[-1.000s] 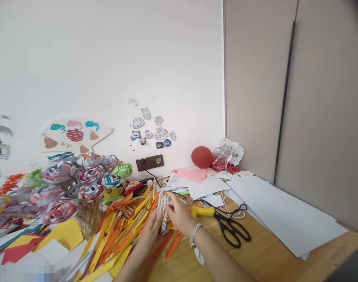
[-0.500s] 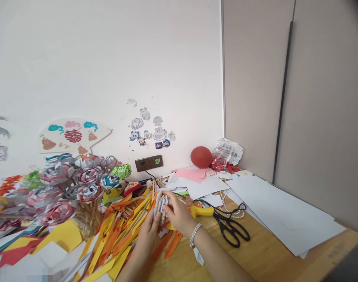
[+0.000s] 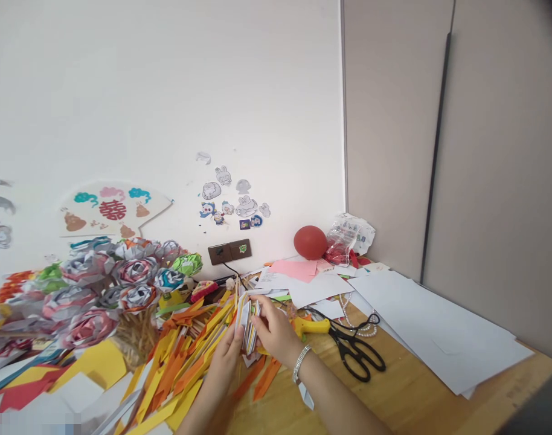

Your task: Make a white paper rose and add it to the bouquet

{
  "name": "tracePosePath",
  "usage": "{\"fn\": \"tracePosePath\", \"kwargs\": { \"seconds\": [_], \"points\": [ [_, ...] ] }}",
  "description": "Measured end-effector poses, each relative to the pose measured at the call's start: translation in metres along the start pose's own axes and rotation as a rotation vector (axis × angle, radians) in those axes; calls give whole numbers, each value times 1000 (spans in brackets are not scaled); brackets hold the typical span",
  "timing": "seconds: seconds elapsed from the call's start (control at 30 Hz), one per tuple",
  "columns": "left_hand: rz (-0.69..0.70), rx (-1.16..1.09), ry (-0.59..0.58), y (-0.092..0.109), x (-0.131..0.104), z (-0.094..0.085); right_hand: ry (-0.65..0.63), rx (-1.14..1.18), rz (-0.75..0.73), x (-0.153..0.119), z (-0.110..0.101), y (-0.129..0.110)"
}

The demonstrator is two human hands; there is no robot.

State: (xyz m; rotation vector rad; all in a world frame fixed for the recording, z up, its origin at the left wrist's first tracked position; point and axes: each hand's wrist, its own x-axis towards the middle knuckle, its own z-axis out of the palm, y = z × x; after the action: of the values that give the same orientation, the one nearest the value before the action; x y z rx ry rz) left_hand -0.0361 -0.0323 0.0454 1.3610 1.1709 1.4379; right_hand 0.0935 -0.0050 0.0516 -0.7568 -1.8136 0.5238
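Between my two hands is a small bundle of folded paper (image 3: 247, 321), white with yellow and dark edges showing. My left hand (image 3: 231, 345) grips it from the left, thumb toward me. From the right, my right hand (image 3: 275, 329) closes its fingers on the top and near side; a sparkling bracelet is on that wrist. Under and left of the hands lie many orange and yellow paper strips (image 3: 185, 356). Black-handled scissors (image 3: 360, 353) with a yellow cover (image 3: 314, 327) over the blades rest just right of my right hand.
Paper flowers (image 3: 135, 269) stand bunched at the left, with coloured paper scraps in front. White sheets (image 3: 439, 320) cover the table's right side. A red balloon (image 3: 310, 242) and a plastic bag (image 3: 351, 235) sit by the wall. A cord runs from the socket (image 3: 229, 251).
The paper bundle has turned slightly and its layered edges are a little more fanned out. My left hand has shifted slightly down and left; the other things look the same.
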Motion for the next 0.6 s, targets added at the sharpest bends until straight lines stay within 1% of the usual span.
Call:
{"fn": "tracePosePath", "kwargs": {
  "seconds": [0.13, 0.23, 0.3, 0.4, 0.5, 0.6],
  "points": [
    [-45, -100, -88, -3, -1, 1, 16, -14, 6, 0, 1, -1],
    [-62, -139, -121, -2, -2, 2, 19, 4, 7, 1, 2, -1],
    [-57, -139, -127, 0, -2, 3, 22, 0, 9, 1, 2, 0],
    [-21, -78, -139, 3, -2, 5, 16, -13, 32, 1, 3, 1],
    [5, 11, -101, 4, -3, 9, 10, -50, 86, 1, 5, -2],
    [15, 47, 15, -1, -3, 10, -10, -75, 141, 0, 9, -6]
  ]
}}
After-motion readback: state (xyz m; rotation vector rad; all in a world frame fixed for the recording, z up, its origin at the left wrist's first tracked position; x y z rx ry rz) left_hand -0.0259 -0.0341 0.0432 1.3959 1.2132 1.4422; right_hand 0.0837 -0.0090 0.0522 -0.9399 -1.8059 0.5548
